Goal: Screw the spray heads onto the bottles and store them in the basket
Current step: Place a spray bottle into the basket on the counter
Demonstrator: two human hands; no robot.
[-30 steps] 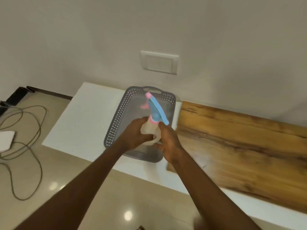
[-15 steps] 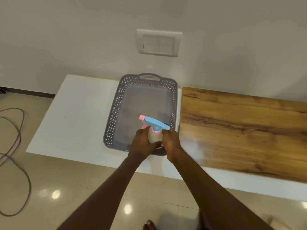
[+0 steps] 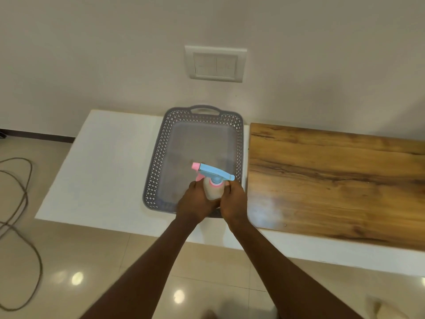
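A pale translucent spray bottle [image 3: 212, 189] with a blue spray head [image 3: 215, 173] and pink nozzle sits between both hands, over the near end of the grey perforated basket [image 3: 158, 157]. My left hand [image 3: 195, 202] grips the bottle's left side. On the bottle's right side my right hand [image 3: 233, 201] wraps round it. The head is on the bottle, its nozzle pointing left. Nothing else lies in the basket. The bottle's lower part is hidden by my hands.
The basket stands on a white counter [image 3: 103, 162] against the wall. A wooden board [image 3: 333, 180] lies right of the basket. A wall switch plate [image 3: 215, 63] is above. A cable [image 3: 20, 203] loops on the tiled floor at left.
The bottle came down from a raised tilt to low over the basket's near end, with the spray head now level and pointing left. Both hands kept their hold.
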